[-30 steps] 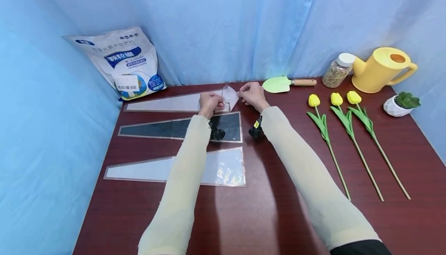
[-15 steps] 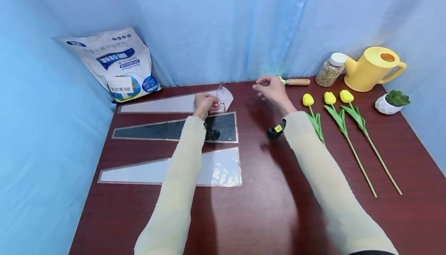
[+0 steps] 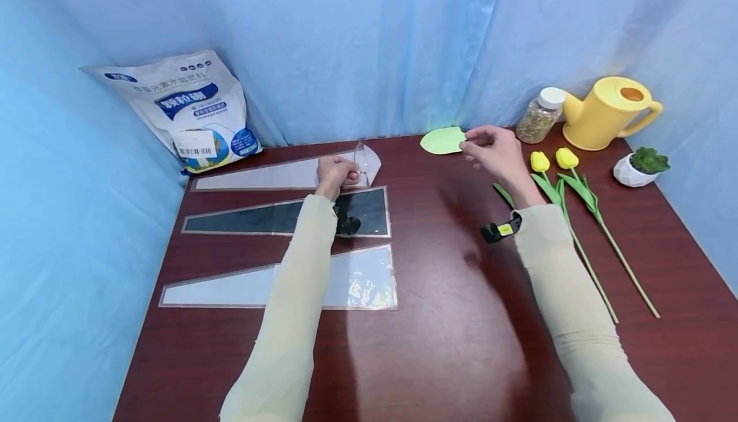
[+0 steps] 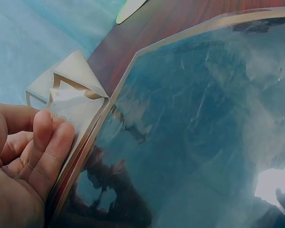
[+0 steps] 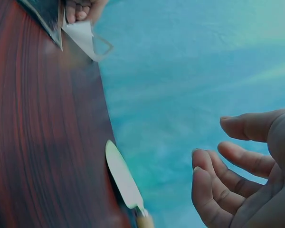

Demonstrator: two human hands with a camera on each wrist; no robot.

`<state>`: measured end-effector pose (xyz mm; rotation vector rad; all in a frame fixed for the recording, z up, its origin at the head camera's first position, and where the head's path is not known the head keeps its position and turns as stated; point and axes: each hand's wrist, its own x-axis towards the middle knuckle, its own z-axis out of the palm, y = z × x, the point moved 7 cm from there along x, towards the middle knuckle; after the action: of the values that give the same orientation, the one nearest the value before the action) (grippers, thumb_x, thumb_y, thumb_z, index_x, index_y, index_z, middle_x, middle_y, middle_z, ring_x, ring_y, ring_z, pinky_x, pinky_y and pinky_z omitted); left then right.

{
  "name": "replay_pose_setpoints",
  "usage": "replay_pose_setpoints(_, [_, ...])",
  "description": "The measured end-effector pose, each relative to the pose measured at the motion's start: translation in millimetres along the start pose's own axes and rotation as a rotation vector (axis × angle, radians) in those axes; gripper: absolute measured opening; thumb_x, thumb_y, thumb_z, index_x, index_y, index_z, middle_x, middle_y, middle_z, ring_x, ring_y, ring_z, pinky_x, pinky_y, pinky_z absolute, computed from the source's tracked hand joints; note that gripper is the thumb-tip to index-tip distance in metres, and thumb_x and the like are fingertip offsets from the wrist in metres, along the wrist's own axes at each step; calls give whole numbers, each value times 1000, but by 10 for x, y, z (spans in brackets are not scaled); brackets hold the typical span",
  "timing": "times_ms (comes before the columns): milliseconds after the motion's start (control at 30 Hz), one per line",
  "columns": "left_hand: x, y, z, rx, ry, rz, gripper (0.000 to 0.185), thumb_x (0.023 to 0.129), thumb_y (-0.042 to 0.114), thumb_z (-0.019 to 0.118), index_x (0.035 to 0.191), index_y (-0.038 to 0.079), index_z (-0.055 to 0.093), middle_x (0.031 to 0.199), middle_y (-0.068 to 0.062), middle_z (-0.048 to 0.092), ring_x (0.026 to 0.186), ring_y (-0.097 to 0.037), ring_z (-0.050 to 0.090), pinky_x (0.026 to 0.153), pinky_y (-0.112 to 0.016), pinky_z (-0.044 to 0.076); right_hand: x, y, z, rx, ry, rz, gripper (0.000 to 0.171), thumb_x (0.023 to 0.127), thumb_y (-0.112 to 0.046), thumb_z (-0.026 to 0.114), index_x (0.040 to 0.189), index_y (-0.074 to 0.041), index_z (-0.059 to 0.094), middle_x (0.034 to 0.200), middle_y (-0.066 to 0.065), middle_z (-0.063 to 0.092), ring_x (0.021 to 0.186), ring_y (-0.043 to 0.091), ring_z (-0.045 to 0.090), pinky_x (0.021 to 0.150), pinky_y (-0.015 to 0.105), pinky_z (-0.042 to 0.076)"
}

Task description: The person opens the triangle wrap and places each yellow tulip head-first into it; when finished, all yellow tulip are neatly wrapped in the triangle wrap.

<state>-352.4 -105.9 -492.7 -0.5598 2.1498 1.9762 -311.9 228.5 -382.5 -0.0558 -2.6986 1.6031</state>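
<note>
Left hand [image 3: 336, 173] far forward, fingers [image 4: 47, 152] curled in a pinch, forearm extended; right hand [image 3: 497, 151] raised to the right, fingers [image 5: 213, 190] loosely spread and holding nothing, sleeved arm angled outward

You are looking at a worktop [image 3: 450, 319] whose near middle, between your two sleeves, is lying bare and giving a hand free passage. Three flat sleeves are filling the left side: the clear sleeve [image 3: 271, 175] at the back, the dark sleeve [image 3: 277, 216] in the middle and the near sleeve [image 3: 300, 284], all lying low. The fertiliser bag [image 3: 187, 111] is blocking the back left corner. Along the back right, the trowel [image 3: 442, 140], the jar [image 3: 539, 116], the watering can [image 3: 605, 114] and the small potted plant [image 3: 641, 167] are crowding the edge, and the tulips [image 3: 567, 185] are lying across the right side under your right hand [image 3: 498, 150].
</note>
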Motion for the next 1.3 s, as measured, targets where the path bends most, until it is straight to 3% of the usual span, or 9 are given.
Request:
replay_pose_setpoints(267, [-9, -20, 6, -16, -3, -11, 8, 88, 7, 72, 92, 0, 74, 58, -1, 67, 49, -8, 64, 54, -21, 59, -177, 159, -412, -58, 43, 14, 40, 93, -34, 70, 121, -6, 63, 78, -29, 63, 65, -9, 64, 58, 16, 55])
replay_pose_setpoints(533, [-4, -42, 9, -11, -2, -11, 10, 88, 8, 72, 93, 0, 75, 58, 0, 67, 49, -7, 65, 56, -22, 59, -357, 384, -790, -25, 96, 49, 19, 93, -27, 70, 109, -21, 65, 80, -30, 63, 64, -10, 65, 57, 14, 55])
replay_pose_setpoints(867, [18, -38, -18, 15, 16, -2, 10, 87, 10, 72, 91, 1, 75, 60, -1, 67, 49, -8, 65, 55, -22, 59, -523, 751, -1192, 19, 124, 91, 12, 94, -22, 69, 103, -28, 63, 77, -29, 65, 63, -9, 64, 54, 14, 53])
replay_pose_setpoints(1167, [31, -26, 0, 7, 9, 4, 9, 87, 9, 72, 90, 1, 74, 60, -1, 67, 49, -7, 64, 55, -21, 59, -715, 1211, -1567, -187, 130, 162, 23, 95, -37, 66, 111, -22, 63, 69, -40, 59, 61, -13, 61, 54, 13, 52])
replay_pose_setpoints(1300, [40, -22, -12, 5, 13, 14, 9, 87, 9, 72, 90, 0, 74, 59, -2, 66, 48, -7, 64, 54, -21, 58, -803, 1421, -1692, -324, 107, 204, 35, 93, -46, 65, 115, -18, 63, 69, -46, 51, 66, -21, 49, 58, 12, 45])
